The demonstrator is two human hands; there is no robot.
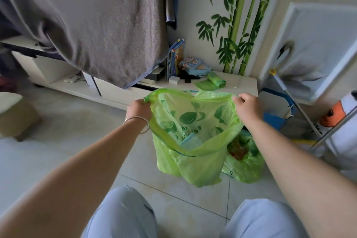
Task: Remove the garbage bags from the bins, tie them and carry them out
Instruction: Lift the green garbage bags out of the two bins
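A light green garbage bag [195,162] with dark green prints hangs in the air over the tiled floor, its mouth stretched wide. My left hand [138,110], a silver bangle on its wrist, grips the bag's left rim. My right hand [246,105] pinches the right rim. Something pale blue lies inside the bag. A second green garbage bag [244,162] with rubbish in it sits on the floor just right of and behind the held one. No bin shows clearly.
A low white cabinet [241,83] behind the bags carries a roll of green bags [216,81], boxes and packets. A grey towel [92,21] hangs at upper left. A blue dustpan [276,120] and broom stand by the white door at right. A stool [13,114] stands left.
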